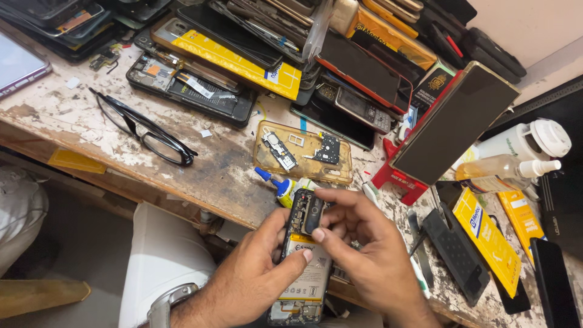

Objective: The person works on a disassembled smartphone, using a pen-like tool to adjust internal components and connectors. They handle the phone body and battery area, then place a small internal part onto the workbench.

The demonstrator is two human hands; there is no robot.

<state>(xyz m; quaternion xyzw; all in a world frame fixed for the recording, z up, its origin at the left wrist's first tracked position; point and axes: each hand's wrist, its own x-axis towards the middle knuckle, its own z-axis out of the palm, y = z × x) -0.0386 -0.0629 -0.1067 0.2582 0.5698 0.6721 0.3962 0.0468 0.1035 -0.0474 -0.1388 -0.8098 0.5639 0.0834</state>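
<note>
An opened phone (302, 267) is gripped along its left side by the left hand (255, 276), its long axis running away from the body, over the near edge of the bench (200, 176). A small dark cover piece (312, 214) at the phone's top end is pinched by the fingers (331, 234) of the right hand (364, 255), the nearer one. Open room lies left of the phone; a glue tube (280, 187) and a clear tray (303, 152) crowd just beyond.
</note>
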